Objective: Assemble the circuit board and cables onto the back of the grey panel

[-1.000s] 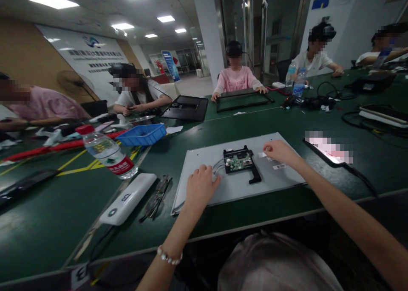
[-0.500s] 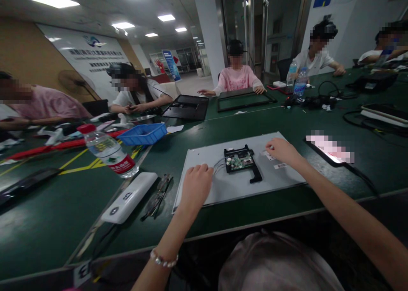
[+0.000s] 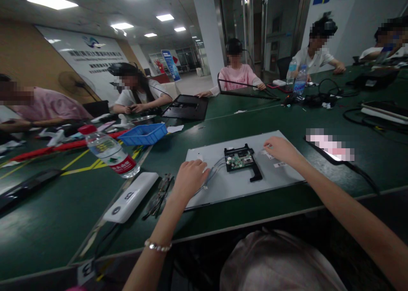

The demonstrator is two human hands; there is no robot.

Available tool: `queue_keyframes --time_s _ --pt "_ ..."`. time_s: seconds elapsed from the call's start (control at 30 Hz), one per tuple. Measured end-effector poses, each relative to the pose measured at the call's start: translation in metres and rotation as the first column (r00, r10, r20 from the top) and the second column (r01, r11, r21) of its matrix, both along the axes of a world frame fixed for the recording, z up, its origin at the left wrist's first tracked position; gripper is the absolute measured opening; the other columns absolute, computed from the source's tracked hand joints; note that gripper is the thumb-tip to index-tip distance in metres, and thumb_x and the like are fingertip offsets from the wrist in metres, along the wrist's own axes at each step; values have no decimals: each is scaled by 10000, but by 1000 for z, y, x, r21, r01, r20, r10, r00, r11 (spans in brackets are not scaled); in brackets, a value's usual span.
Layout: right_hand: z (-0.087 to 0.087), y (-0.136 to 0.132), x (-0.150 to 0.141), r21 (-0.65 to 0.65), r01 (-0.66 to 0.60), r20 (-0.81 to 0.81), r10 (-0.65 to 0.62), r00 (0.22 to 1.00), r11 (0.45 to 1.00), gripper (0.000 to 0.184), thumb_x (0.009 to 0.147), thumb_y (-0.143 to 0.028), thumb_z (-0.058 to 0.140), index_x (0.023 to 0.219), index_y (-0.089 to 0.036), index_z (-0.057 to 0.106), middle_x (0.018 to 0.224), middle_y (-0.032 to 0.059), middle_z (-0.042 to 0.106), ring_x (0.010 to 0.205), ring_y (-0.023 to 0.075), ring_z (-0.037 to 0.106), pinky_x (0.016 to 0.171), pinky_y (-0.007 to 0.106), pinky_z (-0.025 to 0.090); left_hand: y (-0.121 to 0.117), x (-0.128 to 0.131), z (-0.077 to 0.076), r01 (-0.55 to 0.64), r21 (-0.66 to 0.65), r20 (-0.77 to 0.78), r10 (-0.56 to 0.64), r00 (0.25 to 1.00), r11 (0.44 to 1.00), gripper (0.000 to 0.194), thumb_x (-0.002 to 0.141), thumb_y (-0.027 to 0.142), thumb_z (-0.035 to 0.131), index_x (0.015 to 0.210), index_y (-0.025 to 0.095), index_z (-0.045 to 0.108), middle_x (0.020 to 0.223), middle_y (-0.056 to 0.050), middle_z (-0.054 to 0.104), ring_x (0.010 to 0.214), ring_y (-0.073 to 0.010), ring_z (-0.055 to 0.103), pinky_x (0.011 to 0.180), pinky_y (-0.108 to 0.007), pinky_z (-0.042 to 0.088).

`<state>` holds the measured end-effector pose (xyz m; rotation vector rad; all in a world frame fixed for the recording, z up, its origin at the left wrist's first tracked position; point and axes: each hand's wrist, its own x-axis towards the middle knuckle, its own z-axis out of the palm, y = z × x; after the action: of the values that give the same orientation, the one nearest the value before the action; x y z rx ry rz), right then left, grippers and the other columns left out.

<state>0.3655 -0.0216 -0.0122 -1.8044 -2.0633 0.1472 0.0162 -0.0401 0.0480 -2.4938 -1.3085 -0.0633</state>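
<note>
A flat grey panel [image 3: 219, 193] lies on the table before me. On its middle sits a green circuit board [image 3: 239, 159] in a black bracket [image 3: 256, 172]. Thin grey cables [image 3: 216, 169] run from the board toward my left hand [image 3: 190, 176], which rests over the panel's left part with its fingers loosely bent and a little apart. The cables pass beside and partly under it. Over the panel's right part, near white labels [image 3: 280, 165], my right hand [image 3: 281, 149] has curled, closed fingers. What they hold, if anything, is hidden.
Left stand a white power bank [image 3: 130, 197], glasses [image 3: 158, 196], a water bottle [image 3: 111, 155] and a blue tray [image 3: 143, 133]. A phone [image 3: 328, 148] with a cable lies right. Across the table, a person [image 3: 237, 76] handles a black frame [image 3: 245, 94]; other people sit around.
My left hand has shifted slightly left and its fingers have loosened, showing more of the cables. My right hand has barely moved. The person opposite has tilted up the black frame.
</note>
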Motion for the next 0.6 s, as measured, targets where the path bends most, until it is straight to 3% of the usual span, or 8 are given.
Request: queue_keyframes --time_s 0.17,0.33,0.47,0.6 --pt "3 -1 -6 -32 11 -12 -11 1000 999 246 867 -272 496 982 -163 685 1077 118 655 1007 234 590 862 314 424 23 43 8 50 -35 60 -47 997 998 270 928 294 425 1094 189 612 1052 -80 644 1003 -212 582 895 -332 408" --pt "4 -2 -8 -21 11 -18 -12 1000 1000 254 873 -277 486 1004 -164 672 1087 113 649 1021 221 582 887 307 413 62 84 -4 64 -97 42 -61 997 993 234 908 275 470 1037 170 634 1017 -92 651 990 -209 586 855 -304 436" --pt "3 -2 -7 -7 13 -31 -13 999 1000 257 871 -276 482 996 -157 672 1081 114 648 1028 228 581 900 318 406 84 97 -16 55 -124 21 -52 998 991 263 915 295 446 922 151 666 959 -107 658 946 -214 604 813 -293 457" --pt "4 -2 -6 0 5 -43 -5 999 1000 255 873 -277 480 989 -159 673 1070 116 652 1023 233 583 896 325 408 91 99 -20 62 -135 10 -61 998 989 284 913 269 427 879 143 679 926 -112 660 908 -211 618 791 -284 463"
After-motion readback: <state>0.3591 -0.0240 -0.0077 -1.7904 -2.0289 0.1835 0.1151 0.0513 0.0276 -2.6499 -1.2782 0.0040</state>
